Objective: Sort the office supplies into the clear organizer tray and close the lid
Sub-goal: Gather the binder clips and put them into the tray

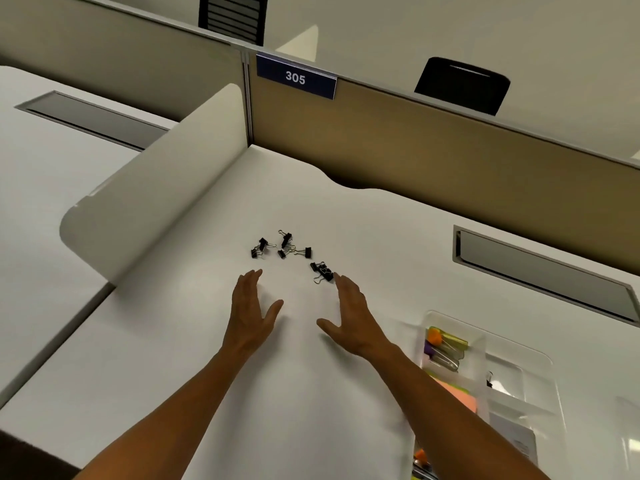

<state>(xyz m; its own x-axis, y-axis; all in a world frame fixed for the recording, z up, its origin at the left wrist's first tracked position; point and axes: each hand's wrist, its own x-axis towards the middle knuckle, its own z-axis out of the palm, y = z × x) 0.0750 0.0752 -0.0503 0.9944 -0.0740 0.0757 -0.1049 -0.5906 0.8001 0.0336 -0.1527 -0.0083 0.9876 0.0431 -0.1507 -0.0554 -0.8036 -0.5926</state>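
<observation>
Both hands, left hand [252, 308] and right hand [349, 315], hover empty with fingers spread, flanking loose binder clips [282, 247] on the counter [207, 341]; tray [519, 382] sits right.

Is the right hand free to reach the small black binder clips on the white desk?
Probably yes: the open right hand sits just short of the nearest black binder clips, nothing between.

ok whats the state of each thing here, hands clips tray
left hand: open, empty, reaching toward the clips
right hand: open, empty, fingertips beside the nearest clips
clips: loose, scattered on the desk
tray: lid open, partly filled
desk: carries the clips and tray
</observation>
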